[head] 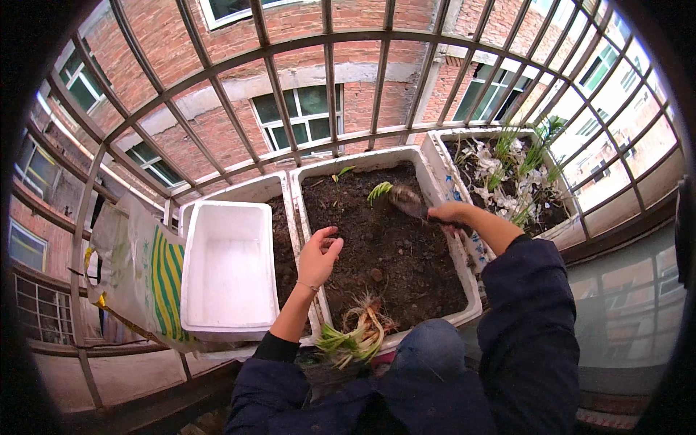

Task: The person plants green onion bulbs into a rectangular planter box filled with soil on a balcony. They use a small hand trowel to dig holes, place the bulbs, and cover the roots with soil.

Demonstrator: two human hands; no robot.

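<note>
My right hand (452,213) grips the handle of a small hand trowel (408,201), whose soil-coated blade is blurred. Right by the blade, a short green plant (380,191) leans out of the dark soil (391,255) in the middle foam planter box (472,304). Over the left part of that soil hovers my left hand (321,253), fingers apart and slightly curled, holding nothing. A bunch of uprooted green plants (359,337) with pale stems and stringy roots lies across the near rim. Toward the back of the soil stands a small leafy sprout (338,175).
An upper white foam box (231,266) rests over the left planter, beside a striped plastic sack (163,277). The right planter (508,179) holds green shoots among pale, papery scraps. Metal window bars (326,81) curve around the far side. My knee (429,348) is close to the near rim.
</note>
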